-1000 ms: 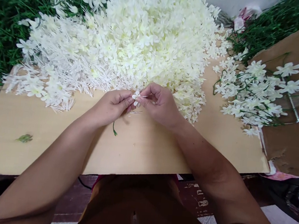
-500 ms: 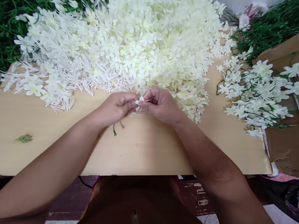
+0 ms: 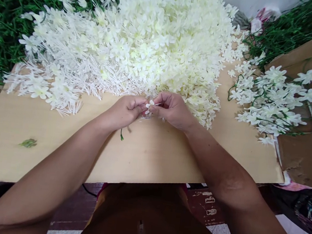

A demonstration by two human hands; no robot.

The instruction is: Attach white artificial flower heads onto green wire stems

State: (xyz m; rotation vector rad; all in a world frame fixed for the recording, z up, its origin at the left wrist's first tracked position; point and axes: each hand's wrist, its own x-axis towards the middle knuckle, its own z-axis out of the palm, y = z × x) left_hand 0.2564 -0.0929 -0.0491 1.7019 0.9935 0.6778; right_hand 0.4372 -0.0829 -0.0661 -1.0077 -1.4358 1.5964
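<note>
My left hand [image 3: 128,111] is closed in a pinch, and a green plastic stem [image 3: 122,135] pokes out beneath it. My right hand [image 3: 170,110] pinches a small white artificial flower [image 3: 149,108] between thumb and fingers. That flower sits right between the two sets of fingertips, touching both, and a thin pale stalk sticks out beside it. Where the stem meets the flower is hidden by my fingers. Just beyond my hands rises a large heap of white and cream artificial flowers [image 3: 152,49].
Bunches of green stems [image 3: 5,32] lie at the left, more green stems [image 3: 289,31] at the back right. Assembled white flowers on green stems [image 3: 273,96] rest against a cardboard box [image 3: 306,156]. A small green scrap [image 3: 28,142] lies on the wooden table [image 3: 66,133].
The whole view has shifted slightly. Both hands stay together in nearly the same place, and the flower between them has turned a little, showing more of its petals.
</note>
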